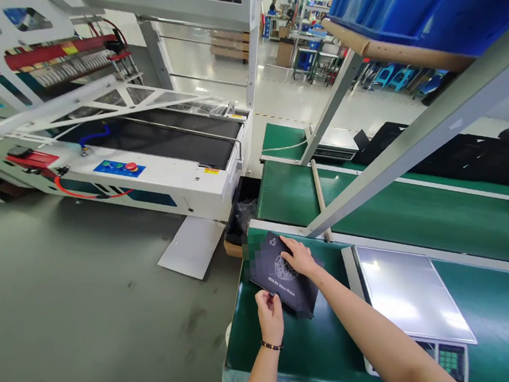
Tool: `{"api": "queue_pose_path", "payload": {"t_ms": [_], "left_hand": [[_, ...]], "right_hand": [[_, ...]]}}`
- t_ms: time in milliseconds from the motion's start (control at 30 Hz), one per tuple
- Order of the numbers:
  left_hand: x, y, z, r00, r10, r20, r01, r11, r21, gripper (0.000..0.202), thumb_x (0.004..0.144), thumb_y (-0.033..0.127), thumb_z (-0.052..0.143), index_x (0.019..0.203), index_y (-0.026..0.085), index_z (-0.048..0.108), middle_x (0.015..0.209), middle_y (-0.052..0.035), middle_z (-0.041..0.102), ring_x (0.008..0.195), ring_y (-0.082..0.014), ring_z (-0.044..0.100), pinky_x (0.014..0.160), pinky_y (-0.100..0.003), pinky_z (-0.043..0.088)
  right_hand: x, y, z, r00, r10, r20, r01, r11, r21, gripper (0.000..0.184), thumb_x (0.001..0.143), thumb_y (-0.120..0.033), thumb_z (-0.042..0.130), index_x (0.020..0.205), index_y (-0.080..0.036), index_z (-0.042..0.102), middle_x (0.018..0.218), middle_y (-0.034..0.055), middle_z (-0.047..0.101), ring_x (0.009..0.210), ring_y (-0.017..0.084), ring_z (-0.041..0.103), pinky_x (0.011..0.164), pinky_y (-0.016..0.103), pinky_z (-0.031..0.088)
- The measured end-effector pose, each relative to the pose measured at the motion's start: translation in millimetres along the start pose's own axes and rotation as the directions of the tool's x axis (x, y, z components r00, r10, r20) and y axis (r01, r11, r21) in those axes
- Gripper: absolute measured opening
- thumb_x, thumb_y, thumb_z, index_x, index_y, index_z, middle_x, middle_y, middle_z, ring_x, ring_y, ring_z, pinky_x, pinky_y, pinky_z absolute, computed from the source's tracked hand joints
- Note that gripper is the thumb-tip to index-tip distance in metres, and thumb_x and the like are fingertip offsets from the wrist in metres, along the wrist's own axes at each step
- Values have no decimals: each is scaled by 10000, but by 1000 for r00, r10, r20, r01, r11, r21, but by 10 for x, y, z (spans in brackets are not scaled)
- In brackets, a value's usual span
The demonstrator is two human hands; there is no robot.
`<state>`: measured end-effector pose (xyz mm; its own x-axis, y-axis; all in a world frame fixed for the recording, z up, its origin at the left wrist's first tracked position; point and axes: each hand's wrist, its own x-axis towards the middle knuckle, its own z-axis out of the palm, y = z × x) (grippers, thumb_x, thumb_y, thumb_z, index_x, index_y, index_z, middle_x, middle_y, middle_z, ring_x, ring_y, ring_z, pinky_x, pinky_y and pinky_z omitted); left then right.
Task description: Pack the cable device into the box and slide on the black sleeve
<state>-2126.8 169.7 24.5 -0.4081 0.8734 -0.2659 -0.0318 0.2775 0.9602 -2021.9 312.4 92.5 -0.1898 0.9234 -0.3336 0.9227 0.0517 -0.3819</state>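
Note:
A flat black box [286, 293] with white print reading "ECO DC Wave Maker" lies at an angle over the green work surface [246, 342]. My left hand [271, 318] is closed at the box's near edge, thumb and fingertips pinching there. Across the far right side of its printed face lies my right hand [300, 257], fingers bent and holding the box. The box's underside is hidden. Right of my right forearm stands a weighing scale [408, 290] with a steel plate and green keys.
A white machine [204, 187] with a dark belt and a red button stands at the left. A green conveyor [381, 203] runs beyond a grey metal post [395, 159]. A blue bin [420, 1] sits overhead on a shelf. A black crate [248, 191] with clear plastic stands beside the table.

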Motion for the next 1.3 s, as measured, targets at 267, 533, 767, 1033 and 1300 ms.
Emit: {"api": "queue_pose_path", "payload": {"t_ms": [267,533,767,1033,1300], "left_hand": [[71,31,-57,999,38,-5,-38,997,-61,305,719,441,538,608,221,359,623,36,373,586,-121,437,597,-236,436],[-25,-35,-2,999,-30,-43,26,996,-88,342,750,522,479,864,206,416,776,-18,499,719,-151,549,680,-269,475],[82,15,-9,998,-54,38,51,997,64,417,737,589,497,569,224,384,514,28,447,508,-136,478,532,-255,412],[311,163,-285,999,-30,-36,37,979,198,436,782,624,365,748,207,485,698,-22,580,689,-176,593,685,-310,487],[334,234,-420,994,-102,27,84,920,383,533,658,569,580,950,123,562,871,-160,662,821,-308,636,738,-435,499]], "right_hand": [[30,13,27,1000,3,16,-2,998,-65,531,866,-336,391,1379,-337,251,1364,18,397,1135,247,413,895,389,307],[40,45,41,1000,-7,7,8,998,-56,527,868,-340,394,1377,-331,255,1360,11,398,1137,236,404,905,380,297],[41,32,33,1000,-19,6,19,998,-59,531,868,-343,401,1377,-345,250,1360,10,401,1130,232,413,902,370,298],[82,119,11,983,-176,-48,174,984,-48,496,848,-332,435,1336,-329,348,1318,-6,471,1121,212,427,1015,421,176],[169,-301,-169,829,-558,23,555,818,-149,412,830,-255,465,1241,-282,478,1252,10,524,1206,246,316,1037,458,129]]}}
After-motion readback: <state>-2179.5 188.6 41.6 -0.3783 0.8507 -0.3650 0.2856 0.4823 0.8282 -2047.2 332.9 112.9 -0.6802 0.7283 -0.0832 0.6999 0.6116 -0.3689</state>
